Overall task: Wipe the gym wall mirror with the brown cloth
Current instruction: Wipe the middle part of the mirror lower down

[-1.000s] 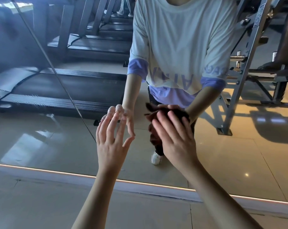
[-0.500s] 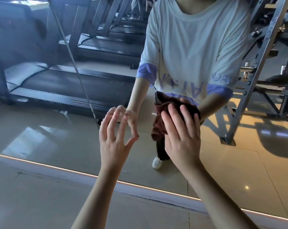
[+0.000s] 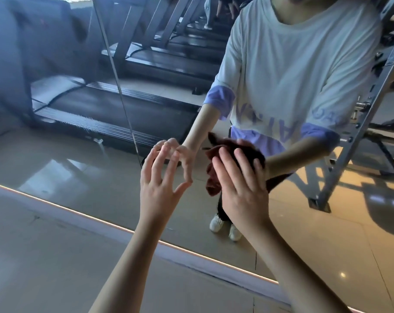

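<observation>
Pressing the cloth (image 3: 213,181) against the mirror (image 3: 74,159) with the right hand (image 3: 241,188), fingers straight and lying close together over the wad, pinching nothing. Covering most of the cloth with that hand, leaving only a brown bunch showing past its left edge and above the fingertips.

Holding the left hand (image 3: 160,190) just beside it, fingers spread and gripping nothing. Meeting its own reflection at the tips, so probably touching the glass, though hard telling from this angle.

Showing in the glass around the hands: treadmills (image 3: 114,114) to the left, a grey metal frame (image 3: 354,141) to the right, white shoes (image 3: 216,223) below the right hand. Running slantwise down the glass toward the left hand, a thin seam (image 3: 119,86). Glowing along the mirror's foot, a light strip (image 3: 101,220), with tiled floor (image 3: 56,256) in front of it.

Counting: two hands, one cloth, one seam parting the mirror into two panes, two shoes, one frame, at least two treadmills.
</observation>
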### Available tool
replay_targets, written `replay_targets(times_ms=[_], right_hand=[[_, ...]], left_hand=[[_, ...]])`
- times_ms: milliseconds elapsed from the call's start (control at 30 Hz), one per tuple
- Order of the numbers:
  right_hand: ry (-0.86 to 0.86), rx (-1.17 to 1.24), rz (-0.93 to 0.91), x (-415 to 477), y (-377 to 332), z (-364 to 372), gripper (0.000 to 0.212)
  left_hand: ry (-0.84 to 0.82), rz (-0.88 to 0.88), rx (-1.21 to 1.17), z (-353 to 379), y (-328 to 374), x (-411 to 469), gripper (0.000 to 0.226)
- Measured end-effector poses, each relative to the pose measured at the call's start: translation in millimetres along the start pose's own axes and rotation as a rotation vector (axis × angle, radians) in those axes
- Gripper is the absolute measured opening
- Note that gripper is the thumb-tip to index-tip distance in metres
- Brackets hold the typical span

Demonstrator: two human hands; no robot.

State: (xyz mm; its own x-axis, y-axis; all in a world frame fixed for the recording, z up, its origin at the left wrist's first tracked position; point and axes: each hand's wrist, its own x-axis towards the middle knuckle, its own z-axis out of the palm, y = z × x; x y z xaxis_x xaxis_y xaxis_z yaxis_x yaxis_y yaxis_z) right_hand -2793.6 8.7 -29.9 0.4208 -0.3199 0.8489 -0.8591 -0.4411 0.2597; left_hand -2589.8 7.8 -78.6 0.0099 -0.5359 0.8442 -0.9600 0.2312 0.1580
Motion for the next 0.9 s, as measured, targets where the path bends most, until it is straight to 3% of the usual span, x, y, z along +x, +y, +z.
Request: replay_targets(times_ms=[67,133,333,400,500,700,833,900], right_hand=[[-0.134,-0.052,-0.224,-21,2,7,0.042],[-0.18,-0.057,-0.268,-26,9,3,0.044],[0.016,0.055,0.166,-6,1,-4,0.039],[0.003,0.035,0.131,-8,-18,7,0.038],[-0.12,0.025,-0.122,-13,-30,18,0.04],[0.022,0.03,0.261,-3,-37,11,0.037],[-0.019,-0.039,0.192,-6,-32,4,0.038],[0.019,-0.078,0.284,-10,-17,-7,0.037]], left_hand=[[0.004,-0.003,0.009,0,1,0,0.085],[-0.002,0.001,0.002,0,0,0,0.086],[-0.016,0.087,0.016,-5,-9,1,0.074],[-0.014,0.118,0.027,-8,-13,3,0.072],[0.042,0.191,0.054,-13,-23,10,0.061],[0.035,0.249,0.026,-19,-23,22,0.064],[0.015,0.262,-0.093,-17,-4,36,0.068],[0.025,0.228,-0.107,-16,0,36,0.073]])
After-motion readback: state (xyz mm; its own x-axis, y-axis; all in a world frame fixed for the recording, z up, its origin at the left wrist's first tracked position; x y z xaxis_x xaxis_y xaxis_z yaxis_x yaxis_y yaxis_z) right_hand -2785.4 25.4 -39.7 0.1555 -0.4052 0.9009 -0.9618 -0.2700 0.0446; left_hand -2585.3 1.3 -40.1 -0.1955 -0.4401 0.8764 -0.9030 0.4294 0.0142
